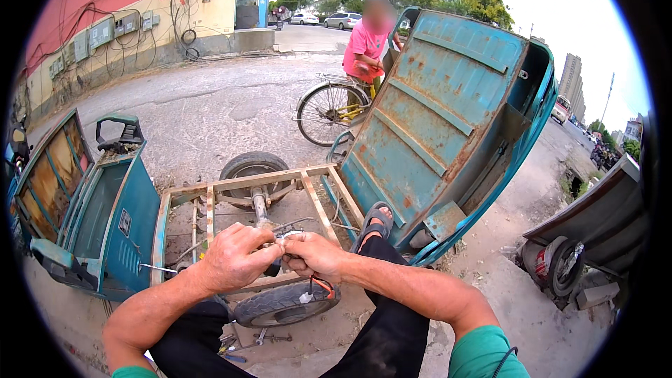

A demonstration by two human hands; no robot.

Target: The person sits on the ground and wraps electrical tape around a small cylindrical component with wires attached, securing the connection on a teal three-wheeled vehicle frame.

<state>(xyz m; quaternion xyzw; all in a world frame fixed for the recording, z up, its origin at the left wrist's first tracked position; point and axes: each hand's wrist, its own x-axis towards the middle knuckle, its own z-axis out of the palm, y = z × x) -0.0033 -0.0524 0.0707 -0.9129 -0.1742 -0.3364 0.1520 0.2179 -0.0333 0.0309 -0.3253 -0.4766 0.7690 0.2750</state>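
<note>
Both hands are held up together over the middle of the frame, approx. The left hand (239, 255) is clenched, thumb and fingertips pinched on a small silvery piece (282, 234); the same bit is gripped from the other side by the right hand (315, 255), fingers curled. What exactly it is can't be told, too small & mostly covered by fingers tbh. Loc: just above the rusty metal frame (318, 204), near the axle (259, 204). Below the right hand an orange wire (323, 284) is seen hanging, w/ a white connector (306, 298) beside it, in front of the near wheel (287, 310). The far wheel (245, 162) is seen on the other side of the frame. A few hand tools (260, 337) are scattered on the ground at the near side, btwn the person's legs. To the right, a big teal cargo bed (420, 126) is tipped up steeply, rusty ribbed face showing, and a sandalled foot (378, 222) is placed by its lower edge. To the left, a teal metal box (126, 227) is stood next to the frame. Far side: a bicycle (332, 113) is parked, w/ a person in a pink top (365, 45) behind it, next to the bed.
</note>
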